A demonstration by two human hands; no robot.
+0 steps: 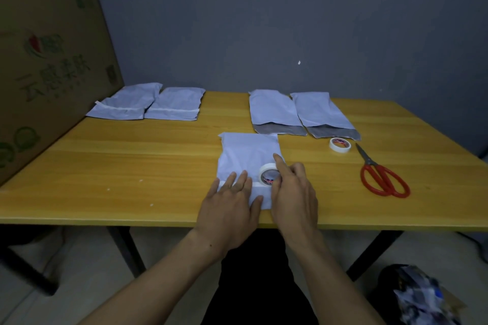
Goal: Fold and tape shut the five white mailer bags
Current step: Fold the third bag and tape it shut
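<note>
The wall [264, 21] at the back is plain and grey-blue, with one tiny white speck [299, 62] on it. A yellow wooden table [132, 155] stands in front of it. The table has thin black legs [124, 250]. The floor [79, 272] under it is pale grey. A big brown cardboard box [52, 60] stands at the left end of the table (it has green writing and a red and green picture on it). The room is dim and the light is soft.
</note>
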